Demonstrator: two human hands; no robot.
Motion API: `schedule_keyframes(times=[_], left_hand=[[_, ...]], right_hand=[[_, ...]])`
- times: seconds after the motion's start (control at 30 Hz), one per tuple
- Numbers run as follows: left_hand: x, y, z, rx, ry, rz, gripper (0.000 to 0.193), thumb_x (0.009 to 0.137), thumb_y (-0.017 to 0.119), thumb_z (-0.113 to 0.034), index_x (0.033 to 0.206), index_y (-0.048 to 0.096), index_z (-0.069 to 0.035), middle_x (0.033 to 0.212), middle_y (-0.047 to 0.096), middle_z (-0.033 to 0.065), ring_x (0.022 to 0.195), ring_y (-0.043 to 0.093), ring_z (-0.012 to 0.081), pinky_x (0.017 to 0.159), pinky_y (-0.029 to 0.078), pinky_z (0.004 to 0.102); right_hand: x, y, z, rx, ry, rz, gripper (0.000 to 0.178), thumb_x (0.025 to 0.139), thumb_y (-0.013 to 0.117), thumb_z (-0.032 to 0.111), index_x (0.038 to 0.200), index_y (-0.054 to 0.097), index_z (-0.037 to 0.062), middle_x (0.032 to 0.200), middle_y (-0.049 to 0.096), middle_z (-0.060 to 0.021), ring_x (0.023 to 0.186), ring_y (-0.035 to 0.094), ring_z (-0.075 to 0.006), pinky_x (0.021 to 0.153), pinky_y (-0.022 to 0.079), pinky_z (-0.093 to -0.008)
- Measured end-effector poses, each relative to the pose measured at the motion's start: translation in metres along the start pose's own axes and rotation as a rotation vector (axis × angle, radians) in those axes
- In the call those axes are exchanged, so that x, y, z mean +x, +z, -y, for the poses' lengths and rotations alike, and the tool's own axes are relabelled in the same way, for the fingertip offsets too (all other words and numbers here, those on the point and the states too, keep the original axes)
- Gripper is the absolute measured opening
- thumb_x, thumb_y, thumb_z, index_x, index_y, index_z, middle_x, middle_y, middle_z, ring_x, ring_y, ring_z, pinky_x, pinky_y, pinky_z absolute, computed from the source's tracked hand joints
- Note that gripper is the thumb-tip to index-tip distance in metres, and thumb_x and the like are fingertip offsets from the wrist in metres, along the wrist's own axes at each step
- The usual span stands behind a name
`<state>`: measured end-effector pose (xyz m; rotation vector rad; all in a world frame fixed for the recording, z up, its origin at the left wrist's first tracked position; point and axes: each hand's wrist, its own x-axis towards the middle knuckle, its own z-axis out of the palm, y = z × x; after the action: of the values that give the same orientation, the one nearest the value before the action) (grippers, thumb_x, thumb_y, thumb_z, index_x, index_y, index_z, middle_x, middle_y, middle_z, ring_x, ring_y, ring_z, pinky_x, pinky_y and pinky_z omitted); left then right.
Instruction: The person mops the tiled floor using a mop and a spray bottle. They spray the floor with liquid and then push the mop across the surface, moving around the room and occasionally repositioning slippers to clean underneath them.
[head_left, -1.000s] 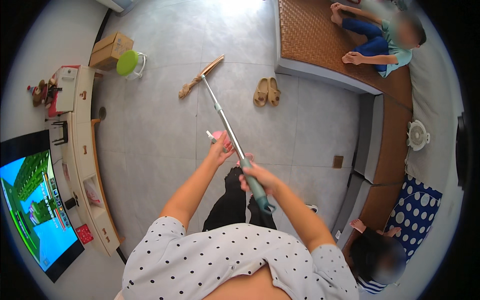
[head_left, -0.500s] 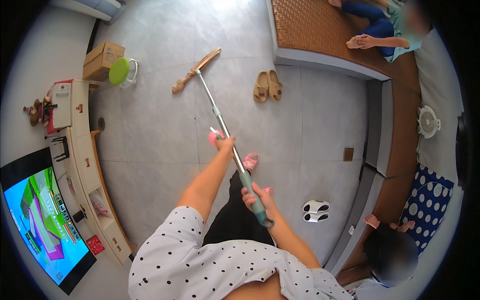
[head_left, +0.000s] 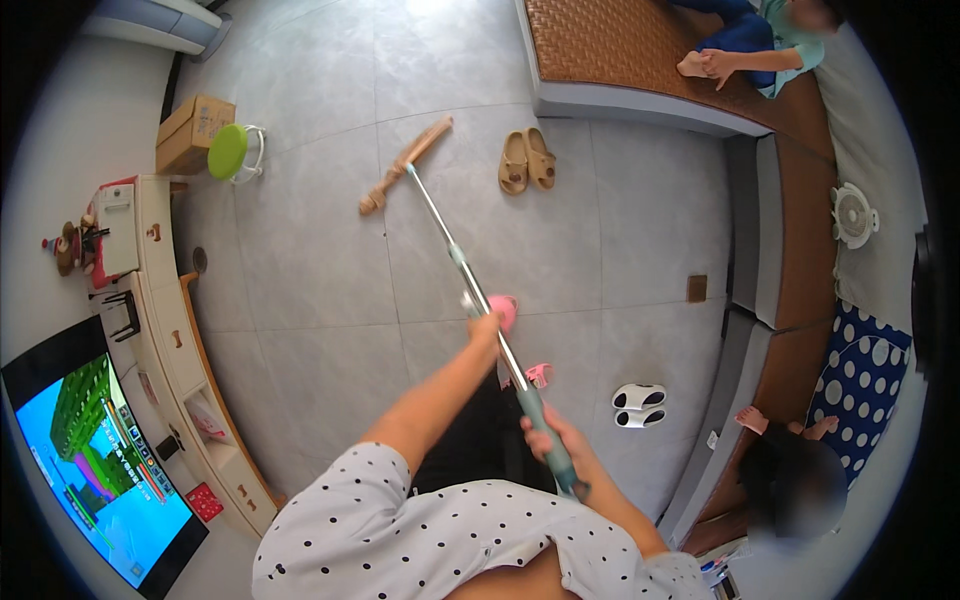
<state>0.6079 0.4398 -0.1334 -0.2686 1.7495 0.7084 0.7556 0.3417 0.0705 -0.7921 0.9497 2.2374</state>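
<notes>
Both my hands grip a long mop with a silver and grey-green telescopic pole. My left hand is wrapped round the middle of the pole. My right hand closes on the grey-green grip near its end. The far end meets a mop head wrapped in brown, bunched cloth, lying aslant on the grey tile floor. Beside my left hand shows a smooth pink thing, partly behind the pole, and a small white piece; I cannot make out what either is. A pink slipper shows right of the pole.
Brown slippers and white-and-black slippers lie on the floor. A green stool and a cardboard box stand far left, near a cabinet and a screen. Two people sit on the brown-topped seating at right.
The mop head has moved slightly right and nearer. Both hands have shifted right with the pole, the left also nearer. The brown slippers and furniture look slightly shifted with the view.
</notes>
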Motion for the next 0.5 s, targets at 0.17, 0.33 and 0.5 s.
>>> schedule_keyframes(times=[0.17,0.33,0.5], left_hand=[[0.124,0.013,-0.119,0.078,0.246,-0.036,0.026,0.063,0.059,-0.004,0.086,0.048,-0.003,0.065,0.049,0.0081,0.053,0.05,0.0196,0.04,0.041,0.033],[0.086,0.016,-0.134,0.406,0.34,-0.207,0.028,0.062,0.06,-0.004,0.086,0.048,-0.003,0.069,0.049,0.0061,0.063,0.049,0.0173,0.053,0.042,0.0331],[0.099,-0.038,-0.041,0.456,0.449,-0.208,0.028,0.06,0.06,-0.007,0.087,0.05,-0.003,0.073,0.05,0.0061,0.066,0.049,0.0188,0.058,0.042,0.0327]], right_hand=[[0.109,0.063,0.039,-0.06,-0.021,0.12,0.033,0.09,0.04,0.019,0.121,0.033,0.0099,0.089,0.048,-0.0106,0.058,0.044,-0.0088,0.047,0.042,-0.0175],[0.122,0.055,0.033,-0.092,-0.107,0.115,0.038,0.089,0.043,0.016,0.124,0.029,0.0103,0.092,0.046,-0.0128,0.063,0.044,-0.0107,0.05,0.043,-0.0185],[0.071,0.002,-0.017,-0.109,-0.105,0.085,0.042,0.089,0.043,0.017,0.128,0.027,0.0146,0.092,0.046,-0.0119,0.064,0.044,-0.0107,0.051,0.042,-0.0181]])
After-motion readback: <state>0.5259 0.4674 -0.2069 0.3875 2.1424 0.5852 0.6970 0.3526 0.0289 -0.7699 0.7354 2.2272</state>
